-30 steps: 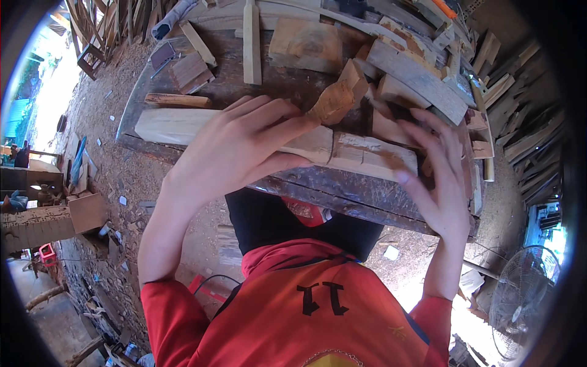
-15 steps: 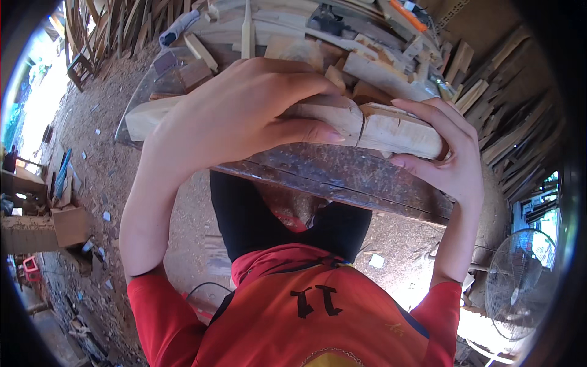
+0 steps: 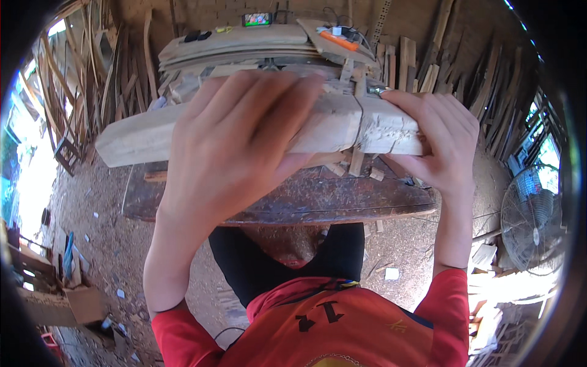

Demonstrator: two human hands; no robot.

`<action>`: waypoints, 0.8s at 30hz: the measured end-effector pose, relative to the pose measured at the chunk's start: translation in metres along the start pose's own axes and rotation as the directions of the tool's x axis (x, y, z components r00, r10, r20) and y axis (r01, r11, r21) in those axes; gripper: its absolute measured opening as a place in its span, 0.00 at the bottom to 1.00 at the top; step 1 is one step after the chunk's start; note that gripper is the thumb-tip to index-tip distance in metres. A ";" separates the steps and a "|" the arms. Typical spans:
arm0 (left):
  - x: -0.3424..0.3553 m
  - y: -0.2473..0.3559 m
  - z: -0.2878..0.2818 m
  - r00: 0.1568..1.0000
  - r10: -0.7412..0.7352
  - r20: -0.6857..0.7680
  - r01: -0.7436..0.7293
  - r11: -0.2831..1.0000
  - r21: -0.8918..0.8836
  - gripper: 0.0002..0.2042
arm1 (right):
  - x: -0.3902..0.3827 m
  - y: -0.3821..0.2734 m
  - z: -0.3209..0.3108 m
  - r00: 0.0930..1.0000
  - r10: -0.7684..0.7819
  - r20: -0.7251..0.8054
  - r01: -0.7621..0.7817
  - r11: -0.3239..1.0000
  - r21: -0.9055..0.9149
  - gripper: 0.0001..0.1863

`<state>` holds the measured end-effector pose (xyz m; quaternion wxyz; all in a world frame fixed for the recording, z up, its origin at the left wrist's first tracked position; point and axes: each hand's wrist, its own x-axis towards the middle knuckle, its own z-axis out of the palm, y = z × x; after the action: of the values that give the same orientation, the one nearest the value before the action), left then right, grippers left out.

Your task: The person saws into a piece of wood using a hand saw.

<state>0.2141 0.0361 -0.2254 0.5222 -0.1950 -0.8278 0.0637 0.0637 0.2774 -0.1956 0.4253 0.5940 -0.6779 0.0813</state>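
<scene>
A long pale piece of wood (image 3: 137,137) spans the view above the workbench, its left end cut to a blunt taper. My left hand (image 3: 223,140) is closed over its middle, thumb low on the near face; the upper fingers are blurred. A shorter, rough-faced wooden block (image 3: 391,129) lines up with its right end. A dark seam runs between the two, and whether they are fixed together I cannot tell. Around the block's right end my right hand (image 3: 443,137) is closed, fingers on top and thumb underneath.
Below the wood lies the dark, worn workbench (image 3: 306,199), with small offcuts (image 3: 356,164) on it. Behind are stacked planks (image 3: 238,46), a phone (image 3: 257,19) with a lit screen and an orange power strip (image 3: 339,41). A fan (image 3: 532,217) stands at right.
Both hands have raised the wood off the bench toward me, and more of its left end shows. The view has tipped up to the back wall. My left fingers have shifted.
</scene>
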 end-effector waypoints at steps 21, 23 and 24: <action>0.017 -0.008 0.034 0.998 -0.031 0.052 0.018 0.974 0.224 0.25 | -0.003 -0.003 0.001 0.993 0.112 -0.028 -0.115 0.949 -0.293 0.28; 0.017 -0.013 0.039 0.999 0.015 0.049 -0.026 0.975 0.221 0.26 | -0.004 0.008 0.006 0.997 0.053 -0.051 -0.066 0.959 -0.275 0.29; 0.017 -0.013 0.040 0.999 0.015 0.052 -0.026 0.976 0.216 0.26 | -0.005 0.013 0.009 0.997 0.027 -0.068 -0.043 0.965 -0.260 0.30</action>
<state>0.1685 0.0347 -0.2247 0.5187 -0.1439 -0.8267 0.1636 0.0480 0.2793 -0.1995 0.5198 0.5178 -0.6792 0.0177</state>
